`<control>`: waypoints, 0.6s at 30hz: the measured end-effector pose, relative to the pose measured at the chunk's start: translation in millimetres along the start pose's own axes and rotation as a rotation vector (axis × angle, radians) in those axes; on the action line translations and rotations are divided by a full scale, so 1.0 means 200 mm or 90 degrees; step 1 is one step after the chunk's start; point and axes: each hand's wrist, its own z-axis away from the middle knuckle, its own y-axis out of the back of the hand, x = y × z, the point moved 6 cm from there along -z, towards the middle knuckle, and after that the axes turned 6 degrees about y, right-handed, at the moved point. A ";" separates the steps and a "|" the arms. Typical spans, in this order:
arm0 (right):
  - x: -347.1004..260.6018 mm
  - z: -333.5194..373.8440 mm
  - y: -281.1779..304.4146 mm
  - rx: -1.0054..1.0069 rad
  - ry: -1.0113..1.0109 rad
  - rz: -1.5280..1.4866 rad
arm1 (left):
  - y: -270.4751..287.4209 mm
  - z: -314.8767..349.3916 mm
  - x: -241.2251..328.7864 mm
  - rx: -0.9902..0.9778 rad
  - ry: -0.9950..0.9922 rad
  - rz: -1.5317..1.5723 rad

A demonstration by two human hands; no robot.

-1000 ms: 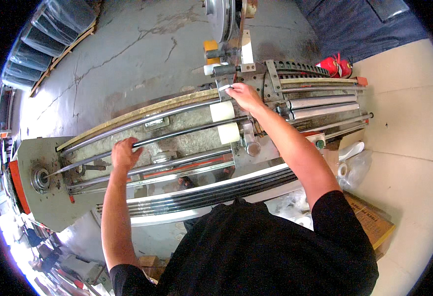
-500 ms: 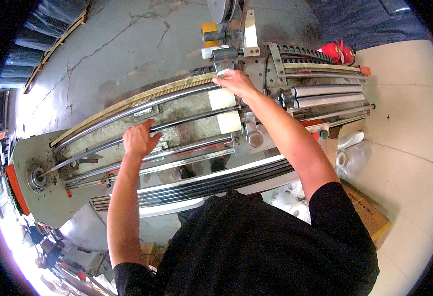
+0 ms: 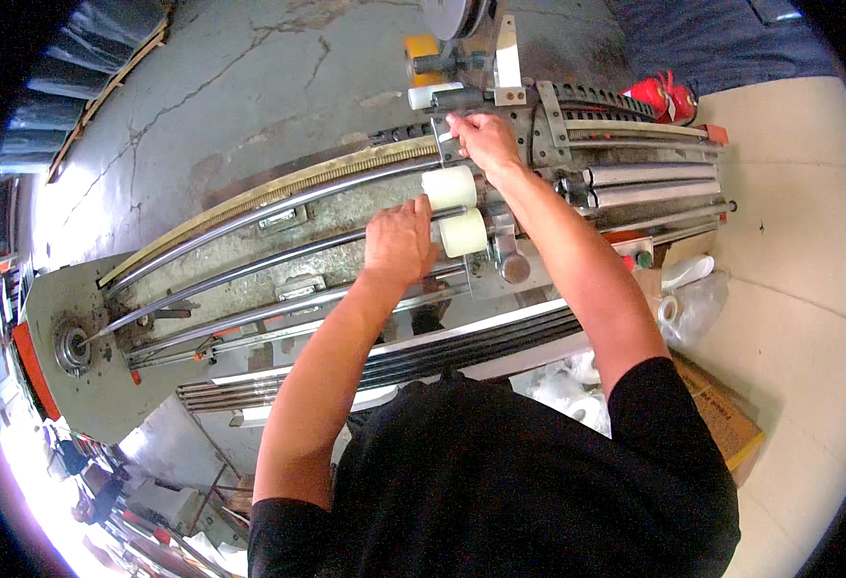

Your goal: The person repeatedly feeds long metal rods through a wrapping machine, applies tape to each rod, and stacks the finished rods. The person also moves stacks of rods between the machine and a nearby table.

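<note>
My left hand [image 3: 401, 241] lies palm down across a long steel rod [image 3: 250, 272], thumb apart from the fingers, its fingertips beside the upper of two pale cream rollers [image 3: 450, 188]. The lower cream roller [image 3: 463, 234] is next to my thumb. Above the rollers, my right hand [image 3: 486, 143] is closed in a pinch at the left edge of the carriage's metal plate [image 3: 439, 144]; what lies between the fingertips is too small to tell. The carriage sits on the rails of a long machine, a dark cylinder [image 3: 462, 98] and a yellow-orange roller [image 3: 421, 60] at its far side.
A grey end plate [image 3: 105, 385] with a round bearing closes the machine at the left. Red fire extinguishers [image 3: 662, 101] stand at the far right. Clear plastic bags [image 3: 702, 306] and a cardboard box [image 3: 731, 424] lie by the right side.
My left hand has moved right along the rod to the cream rollers. The carriage with its rollers has shifted slightly right. My right hand has moved a little right and farther away.
</note>
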 end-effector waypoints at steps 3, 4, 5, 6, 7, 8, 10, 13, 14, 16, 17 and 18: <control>-0.13 0.13 0.02 -0.047 0.023 0.021 | -0.02 0.00 -0.01 0.035 -0.030 0.006; -0.06 0.15 0.03 -0.039 -0.003 -0.040 | -0.03 0.00 0.00 0.044 -0.038 -0.012; -0.09 0.19 0.07 -0.032 -0.005 -0.059 | -0.03 0.00 0.01 0.057 -0.043 -0.030; -0.13 0.26 0.10 -0.029 -0.009 -0.082 | -0.03 0.01 0.01 0.066 -0.045 -0.051; -0.15 0.32 0.13 -0.025 -0.014 -0.104 | -0.04 0.02 0.01 0.071 -0.044 -0.054; -0.12 0.37 0.17 -0.024 -0.032 -0.152 | -0.04 0.01 0.02 0.075 -0.050 -0.056; -0.06 0.46 0.22 -0.025 -0.069 -0.249 | -0.05 0.01 0.02 0.087 -0.056 -0.037; -0.03 0.67 0.21 -0.025 -0.157 -0.339 | -0.04 0.01 0.01 0.099 -0.049 0.000; 0.01 0.73 0.22 -0.043 -0.194 -0.312 | -0.03 0.02 0.01 0.096 -0.039 -0.004; 0.02 0.85 0.23 -0.059 -0.208 -0.366 | -0.02 0.02 0.03 0.074 -0.028 -0.014; 0.03 0.90 0.25 -0.058 -0.211 -0.388 | -0.01 0.02 0.04 0.074 -0.025 -0.022; 0.04 0.95 0.26 -0.049 -0.207 -0.385 | 0.00 0.02 0.05 0.074 -0.021 -0.029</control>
